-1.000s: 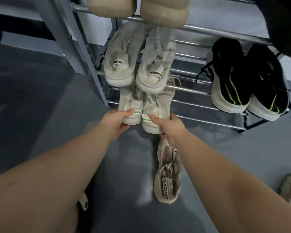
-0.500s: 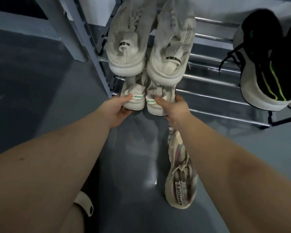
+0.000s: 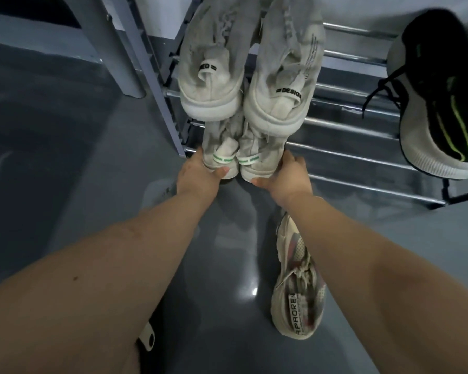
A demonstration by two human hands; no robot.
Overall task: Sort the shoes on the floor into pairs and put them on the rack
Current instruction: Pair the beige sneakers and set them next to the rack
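Rack (image 3: pixel 343 155) of grey metal bars fills the upper part of the view, its sloping left post (image 3: pixel 157 85) coming down to the grey floor (image 3: pixel 65 163). On an upper shelf sits a pair of large off-white sneakers (image 3: pixel 278 85), heels toward the camera and toes running up and away, one heel tab printed "DESIGN"; they touch side by side and overhang the shelf below. To the right on the same rack rests a black sneaker (image 3: pixel 438 109) with lime stripes and a pale sole, heel toward the camera, well apart from the white ones. On the lowest shelf, directly under the large pair and partly hidden by it, stands a smaller pair of white sneakers (image 3: pixel 238 157) with green-striped heel tabs, heels facing the camera, long axes pointing into the rack, the two shoes pressed together. The left hand (image 3: pixel 197 174) holds the outer side of the left shoe with its thumb curled under the heel; the right hand (image 3: pixel 287 174) grips the outer side of the right shoe, thumb likewise at the heel. Below the right forearm a single beige-and-pink sneaker (image 3: pixel 297 287) lies on the floor, heel toward the camera, toe pointing up toward the rack, its tab printed with letters. A small white object (image 3: pixel 147 337) shows at the bottom left edge, too little of it visible to identify.
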